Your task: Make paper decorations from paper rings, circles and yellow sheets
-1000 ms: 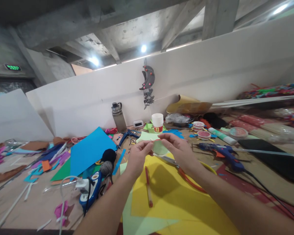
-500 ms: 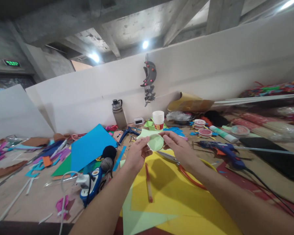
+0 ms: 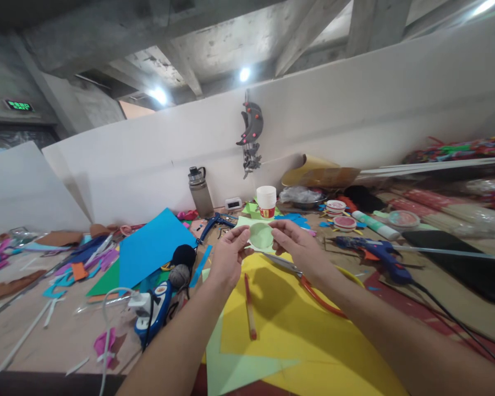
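Between my two hands is a light green paper disc (image 3: 261, 236) with a pale edge. My left hand (image 3: 232, 250) pinches its left side between thumb and fingers. My right hand (image 3: 295, 245) grips the right side in the same way. Beneath my hands, a pair of scissors with orange handles (image 3: 313, 291) rests on yellow sheets (image 3: 289, 341). A red-ended pencil (image 3: 249, 311) lies on the yellow too, left of the scissors. Just beyond the disc stands a stack of white paper cups (image 3: 266, 199).
A blue glue gun (image 3: 379, 253) and a black phone-like slab (image 3: 457, 267) lie to the right. On the left are a blue sheet (image 3: 152, 256), a power strip (image 3: 154, 313) with a plug and cable, and coloured scraps. A bottle (image 3: 201, 192) stands by the white partition (image 3: 148, 159).
The disc has tilted slightly and now faces me a little more fully. Both hands keep hold of it, with small shifts of the fingers. Everything else stays in place.
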`<state>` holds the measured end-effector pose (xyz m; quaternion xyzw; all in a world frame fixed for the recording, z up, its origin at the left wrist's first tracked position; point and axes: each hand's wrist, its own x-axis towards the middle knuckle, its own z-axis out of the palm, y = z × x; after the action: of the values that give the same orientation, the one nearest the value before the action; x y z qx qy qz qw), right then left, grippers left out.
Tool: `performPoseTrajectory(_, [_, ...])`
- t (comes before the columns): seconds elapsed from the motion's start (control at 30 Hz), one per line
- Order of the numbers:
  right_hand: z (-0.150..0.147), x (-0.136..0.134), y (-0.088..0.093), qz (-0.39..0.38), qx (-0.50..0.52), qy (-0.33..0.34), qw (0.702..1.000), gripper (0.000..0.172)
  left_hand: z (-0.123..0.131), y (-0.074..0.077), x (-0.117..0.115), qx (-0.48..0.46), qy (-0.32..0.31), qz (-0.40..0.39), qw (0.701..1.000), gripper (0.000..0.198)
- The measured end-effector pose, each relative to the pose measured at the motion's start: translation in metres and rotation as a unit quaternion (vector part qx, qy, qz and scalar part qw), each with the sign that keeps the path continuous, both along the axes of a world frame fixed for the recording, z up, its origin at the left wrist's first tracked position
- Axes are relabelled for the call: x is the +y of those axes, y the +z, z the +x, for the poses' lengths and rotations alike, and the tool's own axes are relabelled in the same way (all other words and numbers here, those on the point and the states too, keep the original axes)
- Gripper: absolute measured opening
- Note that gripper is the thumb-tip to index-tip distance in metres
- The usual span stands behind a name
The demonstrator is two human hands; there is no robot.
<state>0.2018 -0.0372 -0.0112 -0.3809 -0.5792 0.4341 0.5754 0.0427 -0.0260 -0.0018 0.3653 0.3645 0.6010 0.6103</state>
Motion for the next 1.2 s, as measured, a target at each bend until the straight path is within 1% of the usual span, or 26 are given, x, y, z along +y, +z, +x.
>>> performPoseTrajectory(0.1, [-0.001,0.003,-0.003,-0.006,-0.005,0.0,1.0,0.033,0.0,0.0,0.0,-0.002,0.005,0.005,1.0,0.044])
performPoseTrajectory(0.23, [0.0,0.007,-0.005,-0.018,0.015,-0.006,1.0,0.031,-0.002,-0.001,0.0,0.022,-0.053,0.013,0.998,0.044])
performPoseTrajectory(0.33, [0.001,0.005,-0.002,-0.014,0.015,0.001,1.0,0.033,-0.004,0.0,0.001,0.018,-0.084,0.016,0.996,0.039])
performPoseTrajectory(0.4, [0.001,0.002,0.002,0.01,0.009,0.022,1.0,0.039,-0.006,0.0,0.002,-0.015,-0.095,0.001,0.995,0.033])
performPoseTrajectory(0.5, [0.002,-0.003,0.006,0.064,-0.017,0.081,0.995,0.056,-0.006,0.001,0.001,-0.066,-0.121,-0.037,0.99,0.023])
performPoseTrajectory(0.53, [0.002,-0.004,0.006,0.078,-0.023,0.099,0.992,0.059,-0.006,0.001,0.001,-0.076,-0.132,-0.045,0.987,0.021])
performPoseTrajectory(0.6, [0.001,-0.005,0.006,0.093,-0.027,0.117,0.988,0.058,-0.004,0.0,0.0,-0.087,-0.15,-0.046,0.984,0.019])
performPoseTrajectory(0.7, [0.0,-0.005,0.004,0.089,-0.021,0.111,0.99,0.054,-0.001,-0.002,-0.001,-0.084,-0.159,-0.039,0.983,0.019])
performPoseTrajectory(0.77, [0.0,-0.005,0.004,0.075,-0.02,0.097,0.992,0.054,-0.002,-0.003,0.001,-0.061,-0.157,-0.041,0.985,0.025])
performPoseTrajectory(0.83, [0.001,-0.004,0.005,0.051,-0.017,0.086,0.995,0.055,-0.009,-0.004,0.007,-0.005,-0.151,-0.02,0.988,0.038])
performPoseTrajectory(0.9, [0.002,-0.002,0.004,0.022,-0.007,0.071,0.997,0.056,-0.023,-0.002,0.017,0.093,-0.13,0.041,0.986,0.049])
performPoseTrajectory(0.93, [0.002,0.0,0.004,0.008,0.001,0.061,0.998,0.056,-0.032,-0.001,0.023,0.153,-0.098,0.069,0.981,0.049])
performPoseTrajectory(0.97, [0.003,0.002,0.003,-0.005,0.008,0.051,0.999,0.057,-0.042,0.001,0.028,0.216,-0.055,0.096,0.97,0.047])
performPoseTrajectory(1.0, [0.003,0.003,0.001,-0.017,0.013,0.042,0.999,0.057,-0.052,0.002,0.033,0.292,-0.026,0.121,0.948,0.047])
performPoseTrajectory(1.07, [0.004,0.006,-0.001,-0.035,0.014,0.031,0.999,0.057,-0.07,0.004,0.039,0.435,-0.019,0.133,0.89,0.048])
performPoseTrajectory(1.13, [0.004,0.007,-0.003,-0.045,0.002,0.029,0.999,0.055,-0.081,0.005,0.04,0.539,-0.06,0.118,0.832,0.054])
performPoseTrajectory(1.2, [0.004,0.007,-0.004,-0.051,-0.009,0.028,0.998,0.053,-0.084,0.004,0.039,0.609,-0.118,0.11,0.777,0.066])
